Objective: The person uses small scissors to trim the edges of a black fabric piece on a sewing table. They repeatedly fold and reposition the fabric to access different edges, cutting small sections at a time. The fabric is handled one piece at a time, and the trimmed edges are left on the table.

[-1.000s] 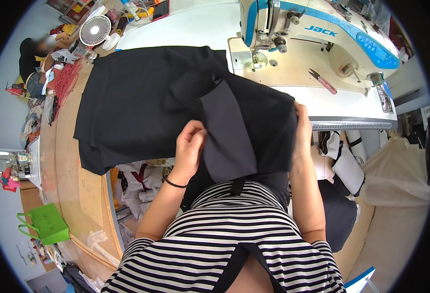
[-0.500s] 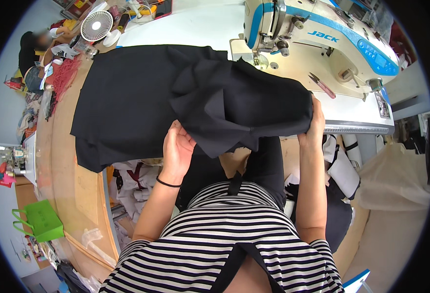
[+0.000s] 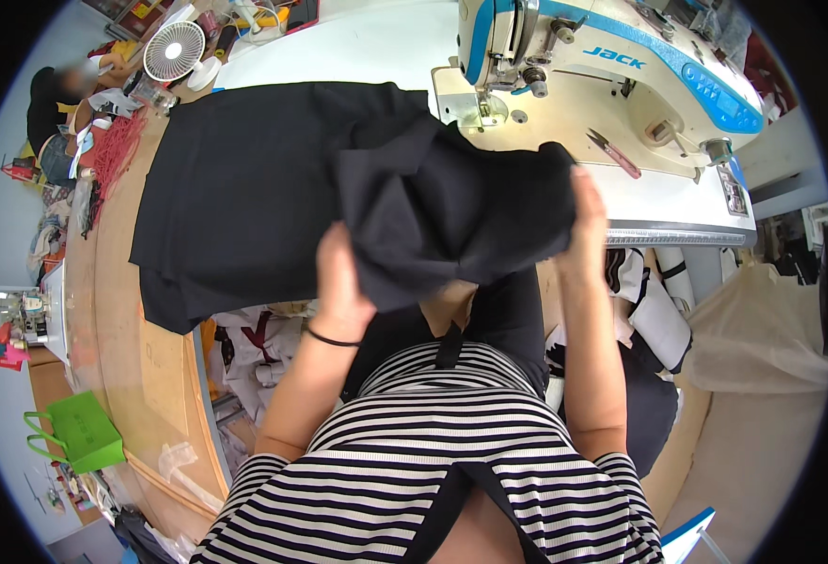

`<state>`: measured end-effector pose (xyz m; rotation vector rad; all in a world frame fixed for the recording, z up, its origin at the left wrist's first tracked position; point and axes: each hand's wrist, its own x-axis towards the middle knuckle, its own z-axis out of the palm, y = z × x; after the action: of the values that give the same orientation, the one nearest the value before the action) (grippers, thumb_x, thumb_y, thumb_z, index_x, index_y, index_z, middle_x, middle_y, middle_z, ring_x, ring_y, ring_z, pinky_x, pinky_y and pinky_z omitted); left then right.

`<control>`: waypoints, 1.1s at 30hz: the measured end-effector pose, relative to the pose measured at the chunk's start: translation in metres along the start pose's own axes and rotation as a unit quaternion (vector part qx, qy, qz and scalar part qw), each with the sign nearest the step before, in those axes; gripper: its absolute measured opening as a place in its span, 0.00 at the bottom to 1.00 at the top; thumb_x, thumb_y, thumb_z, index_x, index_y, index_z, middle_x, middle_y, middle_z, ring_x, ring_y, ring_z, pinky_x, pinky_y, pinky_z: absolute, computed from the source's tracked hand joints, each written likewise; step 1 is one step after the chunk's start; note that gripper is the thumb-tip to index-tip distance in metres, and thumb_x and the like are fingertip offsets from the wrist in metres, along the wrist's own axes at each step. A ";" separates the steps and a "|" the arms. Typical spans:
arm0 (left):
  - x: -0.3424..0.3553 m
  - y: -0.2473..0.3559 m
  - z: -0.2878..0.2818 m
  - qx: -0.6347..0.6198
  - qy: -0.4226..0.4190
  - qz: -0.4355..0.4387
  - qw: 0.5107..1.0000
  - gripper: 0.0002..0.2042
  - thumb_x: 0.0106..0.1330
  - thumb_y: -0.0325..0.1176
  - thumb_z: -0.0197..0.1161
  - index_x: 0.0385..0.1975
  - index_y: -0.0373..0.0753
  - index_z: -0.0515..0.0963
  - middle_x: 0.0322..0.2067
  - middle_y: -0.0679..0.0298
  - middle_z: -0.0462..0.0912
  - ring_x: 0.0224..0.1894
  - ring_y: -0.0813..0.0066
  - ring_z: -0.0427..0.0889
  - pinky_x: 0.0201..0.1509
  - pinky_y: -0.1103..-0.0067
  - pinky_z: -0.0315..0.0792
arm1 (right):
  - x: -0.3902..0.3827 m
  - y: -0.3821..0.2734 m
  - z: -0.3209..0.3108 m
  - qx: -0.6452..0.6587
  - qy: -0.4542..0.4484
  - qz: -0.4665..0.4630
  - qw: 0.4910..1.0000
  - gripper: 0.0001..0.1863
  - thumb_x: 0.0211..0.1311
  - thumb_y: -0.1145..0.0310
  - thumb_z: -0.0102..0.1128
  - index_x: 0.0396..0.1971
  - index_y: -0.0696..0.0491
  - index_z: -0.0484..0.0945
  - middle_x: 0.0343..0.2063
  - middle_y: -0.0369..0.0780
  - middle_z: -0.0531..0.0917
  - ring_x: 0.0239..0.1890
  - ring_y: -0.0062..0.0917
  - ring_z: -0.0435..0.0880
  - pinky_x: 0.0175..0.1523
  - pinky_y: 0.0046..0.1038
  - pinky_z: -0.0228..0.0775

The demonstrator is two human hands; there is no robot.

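A large piece of black fabric (image 3: 244, 179) lies over the white tabletop and the wooden table to the left, its right part bunched in folds and lifted toward me. My right hand (image 3: 585, 224) grips the fabric's right end, fingers partly behind it. At the near edge of the folds is my left hand (image 3: 341, 282), blurred by motion, its fingers partly hidden by the cloth. Just beyond the fabric stands a white and blue sewing machine (image 3: 611, 66), its needle area (image 3: 489, 111) apart from the cloth.
Pink-handled thread snips (image 3: 614, 153) lie on the machine bed. A white fan (image 3: 175, 51) and red cords (image 3: 120, 150) are at the far left. A green bag (image 3: 75, 430) sits left of the wooden table (image 3: 165, 376). Beyond it, a person (image 3: 47, 108) sits.
My right hand has moved left with the fabric's right end, bunching the folds more. My left hand has shifted slightly, its fingers now partly behind the cloth.
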<state>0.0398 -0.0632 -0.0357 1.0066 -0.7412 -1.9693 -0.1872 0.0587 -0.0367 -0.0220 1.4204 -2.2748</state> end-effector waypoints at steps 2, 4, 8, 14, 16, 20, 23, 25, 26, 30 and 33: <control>0.018 0.031 -0.003 -0.059 -0.132 0.040 0.989 0.17 0.68 0.38 0.45 0.48 0.32 0.69 0.49 0.57 0.74 0.52 0.67 0.72 0.58 0.72 0.66 | 0.024 -0.016 -0.030 0.077 -0.081 -0.030 0.993 0.10 0.62 0.61 0.51 0.31 0.53 0.72 0.20 0.32 0.68 0.19 0.16 0.66 0.26 0.18 0.61; 0.022 0.026 0.000 -0.053 -0.083 0.023 0.995 0.16 0.69 0.36 0.44 0.47 0.32 0.70 0.48 0.56 0.74 0.51 0.67 0.73 0.57 0.71 0.67 | 0.008 -0.021 -0.007 0.063 -0.071 -0.009 0.995 0.10 0.62 0.62 0.51 0.24 0.50 0.70 0.10 0.27 0.62 0.06 0.13 0.53 0.16 0.14 0.51; 0.005 0.003 0.018 -0.027 -0.043 0.045 0.998 0.17 0.70 0.38 0.43 0.51 0.33 0.65 0.50 0.59 0.72 0.49 0.68 0.73 0.56 0.74 0.66 | -0.004 -0.010 0.009 -0.057 -0.059 -0.022 0.996 0.06 0.62 0.63 0.53 0.31 0.48 0.72 0.21 0.27 0.71 0.17 0.10 0.66 0.23 0.13 0.59; 0.018 0.016 0.007 -0.002 -0.109 0.041 0.993 0.18 0.71 0.38 0.39 0.53 0.32 0.64 0.52 0.58 0.71 0.53 0.69 0.71 0.58 0.75 0.65 | 0.020 -0.030 -0.018 0.004 -0.070 -0.057 0.996 0.08 0.63 0.70 0.47 0.38 0.56 0.72 0.35 0.35 0.78 0.38 0.17 0.75 0.46 0.22 0.67; 0.021 0.017 0.004 -0.021 -0.100 0.025 0.994 0.18 0.71 0.38 0.39 0.53 0.31 0.64 0.52 0.58 0.70 0.53 0.69 0.71 0.58 0.75 0.66 | 0.018 -0.035 -0.016 -0.249 -0.035 -0.262 0.932 0.16 0.62 0.72 0.43 0.48 0.58 0.69 0.47 0.43 0.75 0.49 0.24 0.73 0.55 0.26 0.62; 0.023 0.016 0.004 -0.023 -0.108 0.014 0.994 0.18 0.71 0.37 0.39 0.52 0.30 0.64 0.52 0.58 0.71 0.52 0.69 0.72 0.56 0.75 0.68 | -0.029 -0.051 0.007 -0.459 -0.313 -0.369 0.745 0.28 0.49 0.73 0.53 0.55 0.54 0.66 0.55 0.41 0.69 0.55 0.33 0.68 0.63 0.34 0.53; 0.025 0.013 0.008 -0.028 -0.122 0.018 0.992 0.18 0.71 0.37 0.39 0.51 0.30 0.65 0.50 0.57 0.72 0.50 0.69 0.73 0.55 0.75 0.69 | -0.056 -0.027 0.024 -0.515 -0.433 -0.406 0.618 0.23 0.46 0.71 0.59 0.47 0.52 0.71 0.45 0.39 0.75 0.49 0.32 0.72 0.65 0.39 0.49; 0.021 0.018 0.010 -0.033 -0.114 0.023 0.993 0.18 0.71 0.37 0.40 0.50 0.29 0.66 0.49 0.56 0.73 0.49 0.69 0.74 0.54 0.75 0.70 | -0.049 -0.015 0.023 -0.549 -0.437 -0.414 0.579 0.16 0.47 0.69 0.62 0.39 0.52 0.76 0.34 0.36 0.78 0.42 0.28 0.74 0.66 0.40 0.49; 0.021 0.020 0.010 -0.032 -0.116 0.024 0.993 0.18 0.70 0.37 0.41 0.50 0.29 0.66 0.48 0.56 0.73 0.48 0.69 0.75 0.54 0.75 0.70 | -0.044 -0.013 0.022 -0.575 -0.439 -0.417 0.551 0.12 0.47 0.69 0.62 0.34 0.52 0.77 0.29 0.35 0.79 0.39 0.27 0.75 0.66 0.40 0.49; 0.028 0.025 0.009 -0.037 -0.115 0.027 0.992 0.17 0.69 0.36 0.43 0.48 0.29 0.68 0.46 0.56 0.74 0.46 0.70 0.76 0.52 0.77 0.71 | -0.049 -0.021 0.033 -0.505 -0.451 -0.452 0.581 0.06 0.49 0.68 0.62 0.22 0.53 0.74 0.18 0.34 0.74 0.29 0.25 0.74 0.54 0.33 0.60; 0.029 0.024 0.021 -0.030 -0.122 0.028 0.992 0.16 0.68 0.35 0.44 0.46 0.30 0.70 0.43 0.59 0.76 0.45 0.73 0.75 0.49 0.80 0.70 | -0.060 -0.012 0.041 -0.501 -0.472 -0.456 0.564 0.05 0.49 0.72 0.61 0.22 0.53 0.73 0.20 0.35 0.76 0.26 0.27 0.73 0.45 0.29 0.62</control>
<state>0.0204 -0.0971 -0.0184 0.7086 -0.8283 -2.0749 -0.1276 0.0512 0.0067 -2.3488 1.8753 -0.9701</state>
